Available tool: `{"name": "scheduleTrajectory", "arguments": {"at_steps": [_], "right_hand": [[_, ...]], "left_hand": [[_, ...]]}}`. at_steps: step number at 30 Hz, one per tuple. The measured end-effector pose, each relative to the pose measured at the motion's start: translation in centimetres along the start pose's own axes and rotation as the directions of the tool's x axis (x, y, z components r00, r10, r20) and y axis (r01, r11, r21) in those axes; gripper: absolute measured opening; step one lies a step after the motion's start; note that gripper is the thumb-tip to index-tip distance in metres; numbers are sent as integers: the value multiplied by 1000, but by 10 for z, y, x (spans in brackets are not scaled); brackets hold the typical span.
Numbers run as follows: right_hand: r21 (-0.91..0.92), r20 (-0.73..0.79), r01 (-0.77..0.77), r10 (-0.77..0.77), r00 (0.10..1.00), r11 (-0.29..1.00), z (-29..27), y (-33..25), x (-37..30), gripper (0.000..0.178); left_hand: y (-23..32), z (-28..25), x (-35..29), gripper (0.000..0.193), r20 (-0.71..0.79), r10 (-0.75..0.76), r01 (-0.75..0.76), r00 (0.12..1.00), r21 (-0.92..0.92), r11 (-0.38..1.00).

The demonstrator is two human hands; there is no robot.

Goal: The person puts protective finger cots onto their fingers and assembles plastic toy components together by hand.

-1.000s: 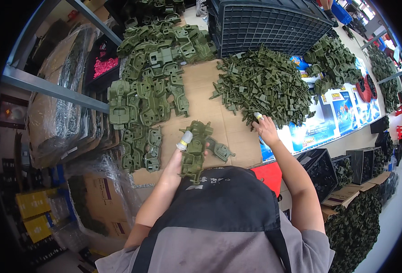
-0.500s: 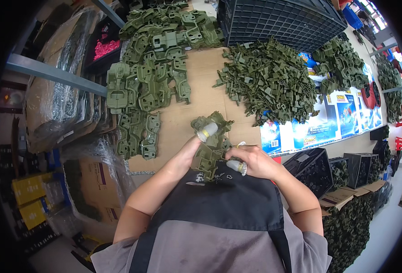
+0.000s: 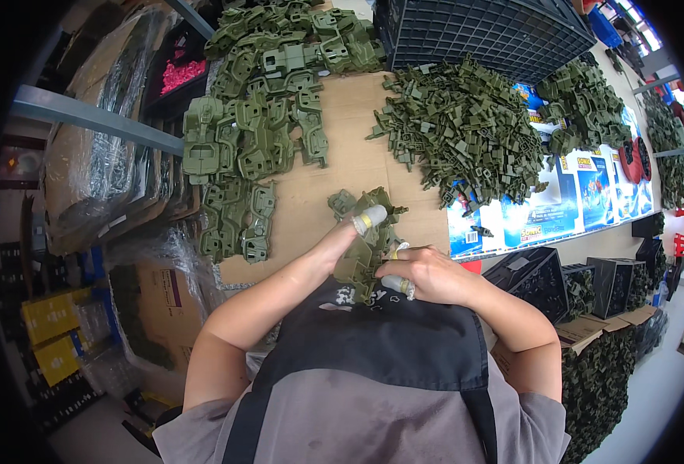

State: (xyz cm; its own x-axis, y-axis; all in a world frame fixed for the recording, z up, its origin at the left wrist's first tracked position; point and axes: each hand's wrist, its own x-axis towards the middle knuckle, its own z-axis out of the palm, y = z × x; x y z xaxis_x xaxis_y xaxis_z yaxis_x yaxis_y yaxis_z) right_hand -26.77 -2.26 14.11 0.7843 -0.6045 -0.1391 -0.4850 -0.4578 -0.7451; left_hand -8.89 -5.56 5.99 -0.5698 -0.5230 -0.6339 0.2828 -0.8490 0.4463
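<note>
Close to my apron, my left hand (image 3: 349,238) is closed on an olive-green moulded plastic part (image 3: 353,268), its covered thumb lying across the top. My right hand (image 3: 433,277) grips the same part's right side, fingers bent, some wearing white finger covers. Whether it also pinches a smaller piece cannot be made out. Just beyond my left thumb, another green piece (image 3: 342,203) rests on the cardboard (image 3: 349,155). Farther right is a heap of small green clip-like parts (image 3: 465,135).
Larger green shell-shaped parts (image 3: 260,131) lie stacked at the left. Behind the heap stands a dark plastic crate (image 3: 481,39). More green parts (image 3: 585,108) sit on blue printed sheets (image 3: 547,216). Black bins (image 3: 523,282) are below right; a metal rail (image 3: 98,120) crosses at left.
The held part has tilted and turned in my hands. My left hand has shifted slightly right and up, uncovering the green piece on the cardboard. My right hand has moved slightly left.
</note>
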Motion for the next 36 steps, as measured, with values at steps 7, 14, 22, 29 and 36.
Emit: {"name": "scheduleTrajectory", "arguments": {"at_steps": [7, 14, 22, 29, 36], "right_hand": [[91, -56, 2, 3, 998, 996, 11, 3, 1, 36], [150, -42, -6, 13, 999, 989, 22, 0, 2, 31], [536, -54, 53, -29, 998, 843, 13, 24, 18, 29], [-75, -353, -285, 242, 904, 955, 112, 118, 36, 62], [886, -370, 128, 511, 776, 446, 61, 66, 25, 60]], "left_hand": [[7, 11, -12, 36, 24, 100, -103, 995, 134, 986], [-7, 6, -20, 41, -161, 112, -100, 981, 78, 992], [13, -6, -31, 33, -223, 142, -161, 964, -69, 985], [26, -57, -18, 37, -321, 523, -554, 789, -6, 832], [14, -63, -20, 48, -242, 639, -645, 730, 68, 761]]}}
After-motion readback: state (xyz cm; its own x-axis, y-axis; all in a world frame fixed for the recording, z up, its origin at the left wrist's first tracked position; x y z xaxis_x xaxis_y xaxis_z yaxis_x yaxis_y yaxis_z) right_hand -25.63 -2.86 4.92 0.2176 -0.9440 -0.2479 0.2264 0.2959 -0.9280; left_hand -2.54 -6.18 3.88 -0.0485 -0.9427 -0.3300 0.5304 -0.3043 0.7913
